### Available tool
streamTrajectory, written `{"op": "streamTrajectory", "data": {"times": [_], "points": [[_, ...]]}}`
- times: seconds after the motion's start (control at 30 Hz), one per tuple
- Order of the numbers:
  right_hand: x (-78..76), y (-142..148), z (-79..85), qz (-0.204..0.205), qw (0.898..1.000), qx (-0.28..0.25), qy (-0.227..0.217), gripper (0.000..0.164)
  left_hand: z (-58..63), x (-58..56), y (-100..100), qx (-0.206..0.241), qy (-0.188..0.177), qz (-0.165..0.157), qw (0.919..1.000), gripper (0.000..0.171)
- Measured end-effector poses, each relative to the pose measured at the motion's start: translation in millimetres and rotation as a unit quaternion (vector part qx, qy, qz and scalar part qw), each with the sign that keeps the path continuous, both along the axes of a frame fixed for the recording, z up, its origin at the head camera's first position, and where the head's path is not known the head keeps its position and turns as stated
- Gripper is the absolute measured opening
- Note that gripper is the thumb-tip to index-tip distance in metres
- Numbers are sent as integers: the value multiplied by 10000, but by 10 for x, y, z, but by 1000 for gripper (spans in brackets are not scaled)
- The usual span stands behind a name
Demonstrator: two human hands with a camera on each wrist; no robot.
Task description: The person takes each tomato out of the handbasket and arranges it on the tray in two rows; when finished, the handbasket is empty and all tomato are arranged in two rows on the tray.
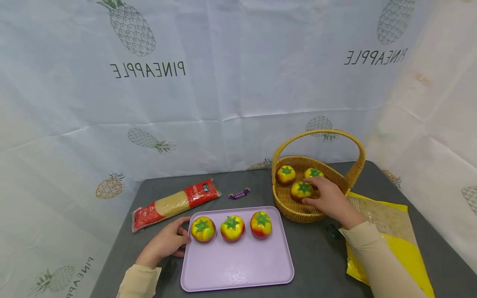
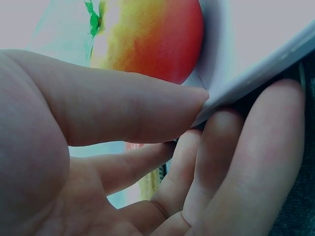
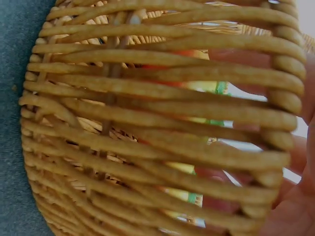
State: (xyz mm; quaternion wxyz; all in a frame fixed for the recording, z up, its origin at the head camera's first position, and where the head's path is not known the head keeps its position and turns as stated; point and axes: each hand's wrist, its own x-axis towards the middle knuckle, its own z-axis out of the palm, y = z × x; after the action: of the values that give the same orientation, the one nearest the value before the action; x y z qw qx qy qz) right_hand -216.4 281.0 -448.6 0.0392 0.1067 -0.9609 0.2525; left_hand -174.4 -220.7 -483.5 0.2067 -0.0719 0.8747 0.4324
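Note:
On the left, my left hand [image 1: 167,239] grips the left rim of a lilac tray [image 1: 238,271]. In the left wrist view its thumb lies on the rim, with the other fingers below the edge. Three red-and-yellow fruits with green leafy tops stand in a row on the tray: a left fruit [image 1: 203,229], a middle fruit [image 1: 232,228] and a right fruit [image 1: 261,224]. Inside the wicker basket [image 1: 298,216], my right hand [image 1: 329,199] holds the front fruit [image 1: 301,191] between thumb and fingers. Behind it lie two similar fruits [image 1: 285,174]. Weave partly hides the right fingers in the right wrist view.
A red-ended pack of noodles [image 1: 175,204] lies at the back left, beside a small purple-wrapped candy [image 1: 239,193]. Under the right forearm is a yellow bag [image 1: 404,252] with a clear window. The basket's tall handle [image 1: 320,132] arches above the fruits.

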Motion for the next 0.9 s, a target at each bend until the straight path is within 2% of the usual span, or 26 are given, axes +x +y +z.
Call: {"op": "streamTrajectory", "data": {"times": [0.57,0.9], "points": [[-101,-31,-45,95,9992,386,76,61,14,15,26,10,55,28,10000,70],[-145,-62,-108,51,9991,405,-80,63,14,25,14,13,75,68,9999,69]]}}
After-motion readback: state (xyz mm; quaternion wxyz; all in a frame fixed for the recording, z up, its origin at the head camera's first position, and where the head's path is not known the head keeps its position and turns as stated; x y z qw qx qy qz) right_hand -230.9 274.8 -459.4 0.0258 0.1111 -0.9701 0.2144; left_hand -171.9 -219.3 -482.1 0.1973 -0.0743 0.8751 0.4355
